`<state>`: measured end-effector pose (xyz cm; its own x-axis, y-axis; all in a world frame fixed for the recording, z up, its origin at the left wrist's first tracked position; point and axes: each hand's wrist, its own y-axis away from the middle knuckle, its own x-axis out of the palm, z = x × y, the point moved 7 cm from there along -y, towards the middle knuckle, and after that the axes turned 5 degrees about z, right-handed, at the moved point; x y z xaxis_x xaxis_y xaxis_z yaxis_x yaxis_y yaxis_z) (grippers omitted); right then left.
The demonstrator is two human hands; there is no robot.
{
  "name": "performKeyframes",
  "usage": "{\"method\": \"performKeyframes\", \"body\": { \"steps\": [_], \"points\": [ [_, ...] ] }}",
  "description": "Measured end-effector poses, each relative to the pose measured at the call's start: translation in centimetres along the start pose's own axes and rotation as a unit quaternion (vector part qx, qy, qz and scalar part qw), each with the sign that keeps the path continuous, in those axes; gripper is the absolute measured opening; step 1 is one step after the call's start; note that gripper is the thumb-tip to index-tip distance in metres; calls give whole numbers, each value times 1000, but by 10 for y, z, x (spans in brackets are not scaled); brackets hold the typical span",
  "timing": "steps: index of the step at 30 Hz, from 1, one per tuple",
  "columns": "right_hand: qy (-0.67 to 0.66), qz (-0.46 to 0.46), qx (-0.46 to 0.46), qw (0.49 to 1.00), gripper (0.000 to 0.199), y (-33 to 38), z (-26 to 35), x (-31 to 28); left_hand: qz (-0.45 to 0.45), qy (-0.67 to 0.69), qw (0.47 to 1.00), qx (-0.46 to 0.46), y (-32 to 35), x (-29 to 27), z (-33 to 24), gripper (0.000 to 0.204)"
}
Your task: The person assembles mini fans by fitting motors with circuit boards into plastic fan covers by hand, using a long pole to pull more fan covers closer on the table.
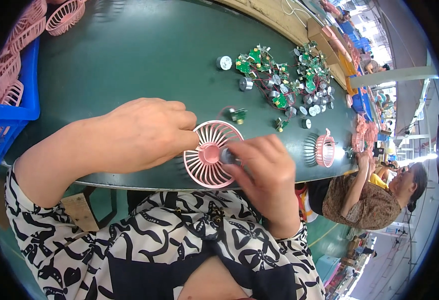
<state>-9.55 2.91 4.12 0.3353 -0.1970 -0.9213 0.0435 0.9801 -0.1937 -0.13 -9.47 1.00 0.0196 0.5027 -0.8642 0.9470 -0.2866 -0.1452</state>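
A round pink fan grille [212,173] with slatted sides lies at the table's near edge, its cup-shaped hub facing up. My left hand [152,132] is closed on the grille's left rim. Between the thumb and fingers of my right hand [267,167] is a small grey cylindrical motor [226,155], just right of the hub. Just beyond the rim sits a small green circuit board [238,115], with a thin reddish wire running toward the grille.
Piles of green circuit boards [279,101] with wired silver motors [246,84] lie at the far right. Another pink grille [325,148] stands to the right. At left, a blue crate [9,117] holds stacked pink grilles [3,75]. A co-worker [367,202] sits at right.
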Motion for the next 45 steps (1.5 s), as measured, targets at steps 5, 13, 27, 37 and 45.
{"method": "performKeyframes", "body": {
  "steps": [5,13,27,37,45],
  "points": [
    [30,38,-6,999,37,-11,7,9,-17,1,1000,7,-2,3,0,15],
    [62,84,-6,995,38,-16,11,18,-37,-3,999,22,3,0,1,15],
    [69,-22,-95,993,56,29,9,38,14,9,1000,21,-3,1,-1,14],
    [81,-32,-113,990,51,27,10,46,71,32,996,-31,-6,-2,7,15],
    [32,-88,-94,991,58,29,4,43,37,41,998,-32,-10,-7,2,11]
  ]
}}
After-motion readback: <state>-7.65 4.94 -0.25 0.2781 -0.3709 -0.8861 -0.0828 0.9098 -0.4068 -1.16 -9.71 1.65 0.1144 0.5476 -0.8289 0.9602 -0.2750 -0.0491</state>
